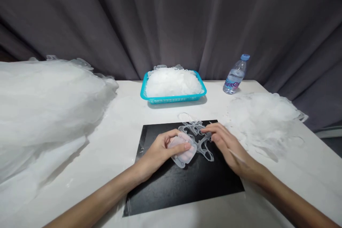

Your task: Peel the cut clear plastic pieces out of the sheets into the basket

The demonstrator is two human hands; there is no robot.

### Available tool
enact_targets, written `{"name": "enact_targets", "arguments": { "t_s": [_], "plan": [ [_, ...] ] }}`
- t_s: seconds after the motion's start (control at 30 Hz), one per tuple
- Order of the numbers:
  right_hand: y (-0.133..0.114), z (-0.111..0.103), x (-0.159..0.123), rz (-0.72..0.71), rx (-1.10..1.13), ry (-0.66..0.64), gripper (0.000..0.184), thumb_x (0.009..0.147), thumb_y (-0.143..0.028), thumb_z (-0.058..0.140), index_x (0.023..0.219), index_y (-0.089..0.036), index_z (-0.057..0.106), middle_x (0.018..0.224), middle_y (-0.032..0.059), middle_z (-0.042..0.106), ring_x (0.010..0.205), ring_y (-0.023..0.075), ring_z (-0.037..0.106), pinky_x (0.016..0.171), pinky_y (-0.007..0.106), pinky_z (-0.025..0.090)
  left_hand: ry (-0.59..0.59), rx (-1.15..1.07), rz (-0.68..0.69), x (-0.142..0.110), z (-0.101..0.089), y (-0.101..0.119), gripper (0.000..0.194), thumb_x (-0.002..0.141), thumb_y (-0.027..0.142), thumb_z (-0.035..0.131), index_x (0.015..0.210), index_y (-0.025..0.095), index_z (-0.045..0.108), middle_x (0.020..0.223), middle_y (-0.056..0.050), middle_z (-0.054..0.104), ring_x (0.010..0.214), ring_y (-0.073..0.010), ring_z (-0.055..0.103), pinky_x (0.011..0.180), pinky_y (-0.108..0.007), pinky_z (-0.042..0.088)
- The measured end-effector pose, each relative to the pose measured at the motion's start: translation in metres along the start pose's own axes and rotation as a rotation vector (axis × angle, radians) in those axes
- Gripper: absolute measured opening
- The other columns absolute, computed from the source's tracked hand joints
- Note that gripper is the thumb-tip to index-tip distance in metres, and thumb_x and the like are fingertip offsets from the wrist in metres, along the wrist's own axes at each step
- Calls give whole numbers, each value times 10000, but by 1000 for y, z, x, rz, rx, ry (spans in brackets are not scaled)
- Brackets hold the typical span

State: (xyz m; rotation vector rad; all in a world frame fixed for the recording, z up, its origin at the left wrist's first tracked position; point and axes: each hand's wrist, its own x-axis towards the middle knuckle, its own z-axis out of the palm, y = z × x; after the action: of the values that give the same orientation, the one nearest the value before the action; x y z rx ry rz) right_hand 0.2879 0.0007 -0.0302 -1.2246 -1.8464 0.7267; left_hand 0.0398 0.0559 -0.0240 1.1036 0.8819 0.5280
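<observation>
My left hand (160,149) grips a translucent, rounded-square piece of soft-looking plastic (184,151), thumb on top and fingers behind. The piece has small round marks and a notched lower edge; it may be several layers. Just beyond it lies a tangle of clear looping scrap strips (204,146) on the black mat (184,188). Over the right side of this tangle is my right hand (227,144), its fingers stretched out and touching or almost touching the strips. A thin clear strip appears to lie along the back of that hand near the wrist.
A blue basket (173,99) heaped with translucent pieces stands at the back. On the left lies a large pile of clear material (50,110); a smaller pile of strips (264,121) is on the right. A water bottle (236,76) stands before the grey curtain (181,17).
</observation>
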Motion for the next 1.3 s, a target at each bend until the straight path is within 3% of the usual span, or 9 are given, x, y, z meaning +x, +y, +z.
{"name": "enact_targets", "arguments": {
  "t_s": [0.13,0.27,0.47,0.63,0.8,0.9,0.97,1.1,1.3],
  "plan": [
    [-1,16,-1,48,51,-175,264,1102,-404,511,1275,-267,656,1113,59,679,1042,220,631,958,386,525,7,19,22,1,0,1,365,810,429,893,968,152,717,807,-9,730,699,-135,673,648,-223,529],
    [-4,17,1,179,106,-163,237,1031,-461,642,1013,-243,733,862,-2,603,776,162,551,733,288,469,-2,6,41,1,-1,2,365,781,400,917,908,157,676,794,3,733,684,-128,676,644,-214,522],
    [-4,9,4,151,135,-221,183,1025,-401,656,976,-238,721,882,-6,582,804,155,540,770,288,456,-47,-45,9,-1,1,-3,360,830,421,888,947,155,675,803,-10,744,670,-125,682,632,-209,525],
    [-3,12,1,97,105,-163,162,1017,-363,660,932,-235,711,862,5,580,801,171,555,749,301,466,-89,-98,-28,-3,8,-6,374,807,405,916,988,155,704,867,-31,782,750,-138,724,689,-215,554],
    [7,19,6,-29,-63,-78,99,971,-189,633,883,-220,665,844,24,668,856,206,583,760,330,442,-101,-165,-146,-16,29,-7,361,778,366,935,1000,156,743,843,-44,816,779,-139,749,730,-203,544],
    [16,18,12,-47,-149,-24,121,979,-178,607,877,-217,661,850,33,696,867,217,584,771,343,441,-272,-178,-265,-31,42,-1,345,723,332,948,920,161,723,823,-43,811,718,-162,748,675,-233,548],
    [21,13,16,-22,-172,-37,128,989,-210,621,873,-218,672,841,33,693,861,216,585,766,340,442,-391,-65,-291,-39,45,7,339,709,307,944,895,169,696,862,-43,810,747,-175,748,671,-244,547],
    [21,-5,18,67,-203,-51,91,975,-231,655,912,-230,722,840,29,679,820,209,606,740,338,457,-264,260,-143,-37,30,25,311,820,368,872,960,179,669,834,11,747,749,-131,676,646,-204,496],
    [21,-37,20,151,-93,186,170,989,-348,639,1087,-231,714,826,26,671,670,184,603,633,324,487,-120,230,56,-21,4,34,304,916,435,801,968,181,641,807,47,657,731,-91,598,669,-185,462]
  ]
}}
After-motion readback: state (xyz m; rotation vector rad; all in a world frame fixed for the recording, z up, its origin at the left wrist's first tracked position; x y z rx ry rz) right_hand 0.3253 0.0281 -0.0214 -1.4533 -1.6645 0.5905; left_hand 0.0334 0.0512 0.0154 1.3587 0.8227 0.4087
